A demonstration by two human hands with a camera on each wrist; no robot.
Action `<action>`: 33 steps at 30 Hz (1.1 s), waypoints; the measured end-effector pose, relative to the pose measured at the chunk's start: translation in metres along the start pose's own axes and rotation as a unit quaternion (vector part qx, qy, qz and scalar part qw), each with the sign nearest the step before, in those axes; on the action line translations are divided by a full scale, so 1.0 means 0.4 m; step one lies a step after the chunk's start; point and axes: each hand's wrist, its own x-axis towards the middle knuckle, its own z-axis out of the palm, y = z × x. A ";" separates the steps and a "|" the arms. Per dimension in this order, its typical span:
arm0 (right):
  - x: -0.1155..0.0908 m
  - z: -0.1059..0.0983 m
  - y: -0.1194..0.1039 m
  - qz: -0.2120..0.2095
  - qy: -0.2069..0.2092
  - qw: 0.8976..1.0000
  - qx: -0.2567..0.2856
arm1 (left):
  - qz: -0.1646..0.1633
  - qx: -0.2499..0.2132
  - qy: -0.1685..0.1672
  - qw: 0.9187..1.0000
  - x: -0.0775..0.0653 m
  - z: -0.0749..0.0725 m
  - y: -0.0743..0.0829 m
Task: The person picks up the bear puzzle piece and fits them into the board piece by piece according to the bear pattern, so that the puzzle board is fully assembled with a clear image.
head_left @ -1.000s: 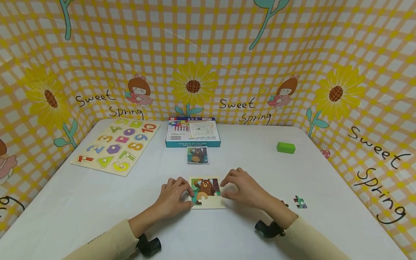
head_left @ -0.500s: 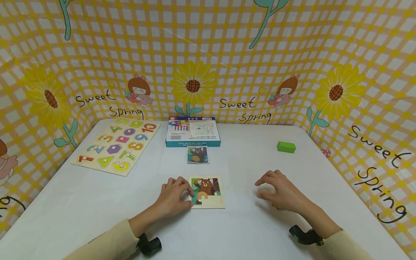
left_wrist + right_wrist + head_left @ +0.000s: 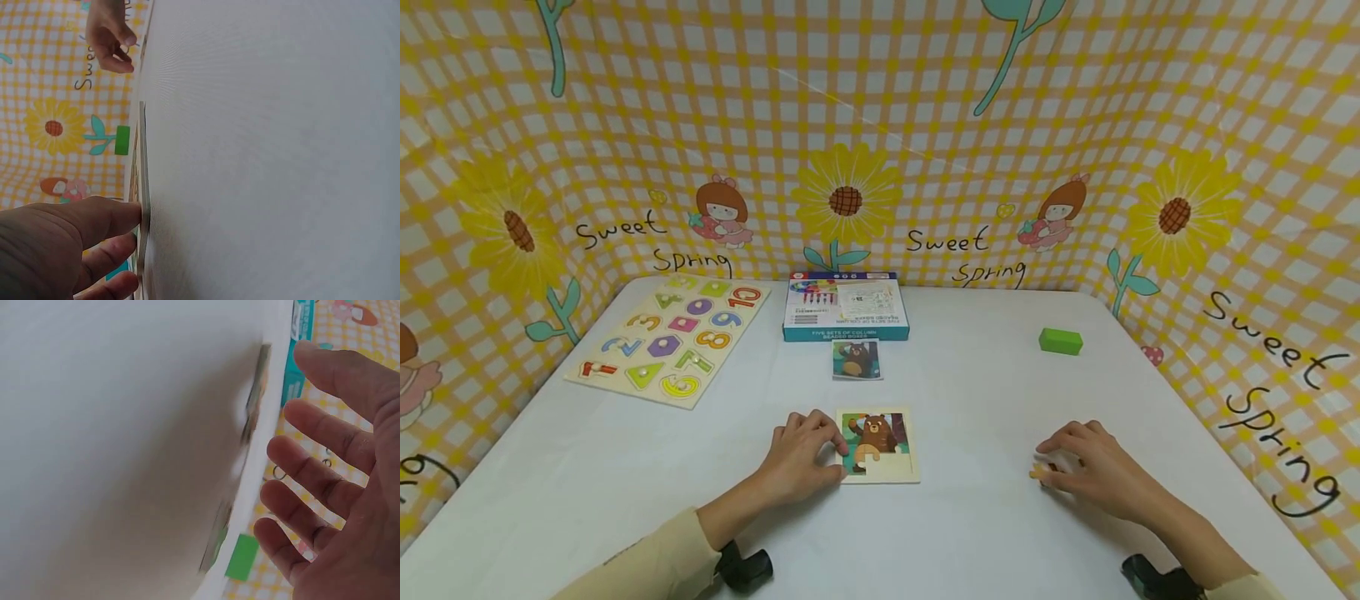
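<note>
A wooden jigsaw board (image 3: 895, 468) with a bear picture lies flat; bare wood shows at its lower right. My left hand (image 3: 805, 454) rests on its left edge, thumb and fingertips touching it a little apart; the left wrist view shows the thumb (image 3: 119, 215) at the rim. To the right, my right hand (image 3: 1093, 467) hovers low over loose jigsaw pieces, one brown-and-tan piece (image 3: 1039, 472) peeking out by the thumb. Spread fingers hold nothing in the right wrist view, where two pieces, one upper (image 3: 255, 394) and one lower (image 3: 215, 544), lie beyond the fingertips.
A small bear picture card (image 3: 855, 360) lies before a teal-edged box (image 3: 846, 321) at the back. A number-and-shape board (image 3: 625, 337) is at the back left. At the back right sits a green block (image 3: 1061, 341). Patterned cloth (image 3: 940, 125) rises behind the white table (image 3: 970, 533).
My right hand has moved from the jigsaw board's right edge across to the loose pieces at the right, now covering them partly. The left hand and the board have stayed in place.
</note>
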 end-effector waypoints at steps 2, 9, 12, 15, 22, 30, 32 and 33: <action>-0.010 0.000 0.010 -0.002 0.002 1.000 -0.001 | 0.001 0.000 0.001 1.000 0.000 0.000 0.000; -0.025 -0.003 0.028 0.015 -0.018 1.000 -0.003 | 0.007 0.001 0.008 1.000 -0.001 -0.001 0.000; -0.028 -0.002 0.032 0.024 -0.023 0.999 -0.009 | 0.007 0.001 0.007 1.000 -0.001 -0.001 -0.001; -0.029 -0.001 0.034 0.028 -0.023 0.999 -0.013 | 0.006 -0.001 0.005 1.000 -0.002 0.000 -0.001; -0.029 0.001 0.038 0.013 -0.004 1.000 -0.023 | 0.004 -0.005 0.007 1.000 -0.004 -0.004 0.003; -0.031 0.003 0.040 0.012 -0.004 1.000 -0.027 | 0.003 -0.005 0.008 1.000 -0.006 -0.005 0.005; -0.031 0.003 0.040 0.012 -0.002 1.000 -0.024 | 0.004 -0.005 0.008 1.000 -0.007 -0.005 0.006; -0.031 0.004 0.040 0.011 -0.001 1.000 -0.023 | 0.004 -0.004 0.008 1.000 -0.007 -0.006 0.006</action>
